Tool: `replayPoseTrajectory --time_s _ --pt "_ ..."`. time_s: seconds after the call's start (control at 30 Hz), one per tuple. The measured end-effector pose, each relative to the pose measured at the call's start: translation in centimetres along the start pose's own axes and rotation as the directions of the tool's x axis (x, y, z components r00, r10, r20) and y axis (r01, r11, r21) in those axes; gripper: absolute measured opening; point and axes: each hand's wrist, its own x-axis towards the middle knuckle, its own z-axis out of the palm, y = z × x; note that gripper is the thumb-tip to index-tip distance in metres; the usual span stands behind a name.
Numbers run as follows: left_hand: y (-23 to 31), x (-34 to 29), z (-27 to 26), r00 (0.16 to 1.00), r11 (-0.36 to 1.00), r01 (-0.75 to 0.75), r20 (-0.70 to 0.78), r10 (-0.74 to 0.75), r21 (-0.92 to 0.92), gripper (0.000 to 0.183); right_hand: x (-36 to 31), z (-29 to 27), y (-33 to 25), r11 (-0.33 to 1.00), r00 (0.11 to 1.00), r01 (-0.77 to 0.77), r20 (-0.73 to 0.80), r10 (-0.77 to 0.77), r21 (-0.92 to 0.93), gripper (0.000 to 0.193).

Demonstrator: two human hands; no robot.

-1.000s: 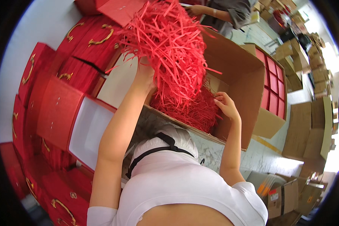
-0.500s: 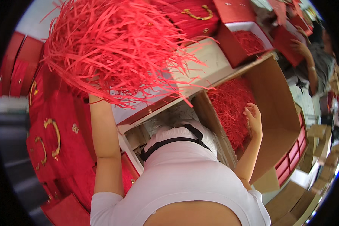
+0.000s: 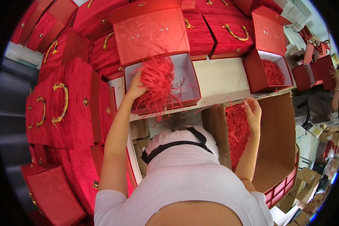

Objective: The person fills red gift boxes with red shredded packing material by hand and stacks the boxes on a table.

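A loose clump of red shredded paper point(image 3: 158, 77) is gripped in my left hand point(image 3: 136, 88), the fingers partly buried in it. The clump is at the left part of an open red gift box point(image 3: 190, 84) with a white lining, and some strands hang over its front wall. The box's lid point(image 3: 152, 35) stands up behind it. My right hand point(image 3: 253, 113) is raised by the far rim of a cardboard carton point(image 3: 277, 128), its fingers loosely bent and apart, with nothing plainly in them. More red shredded paper point(image 3: 236, 132) lies inside the carton.
Another open red box point(image 3: 258, 73), partly filled with shredded paper, stands at the right. Closed red boxes with gold handles point(image 3: 60, 103) are stacked at left and along the back. A white tabletop point(image 3: 222, 79) shows between the open boxes. At far right, a co-worker's hand point(image 3: 334, 74) touches a red box.
My left hand has lowered the clump from high up to the open box, uncovering its lid and lining. My right hand stays by the carton. The view has shifted.
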Motion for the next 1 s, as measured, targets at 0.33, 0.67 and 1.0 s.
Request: replayPoseTrajectory --time_s 0.33,0.67,1.0 --pt "3.2 0.9 0.2 0.993 0.705 0.049 0.039 -0.108 0.707 0.065 4.1 11.5 -5.4 0.951 0.843 0.303 0.447 -0.299 0.064 0.016" --pt "-0.2 -0.8 1.9 0.9 0.493 -0.272 0.4 -0.174 0.826 0.025 8.7 29.8 -2.8 0.141 0.19 0.972 0.982 -0.004 -0.187 0.039" --pt "-1.7 0.4 1.9 0.429 0.113 -0.325 0.253 -0.867 0.939 0.043 11.9 28.4 -3.2 -0.027 0.251 0.964 0.881 0.401 -0.263 0.03"
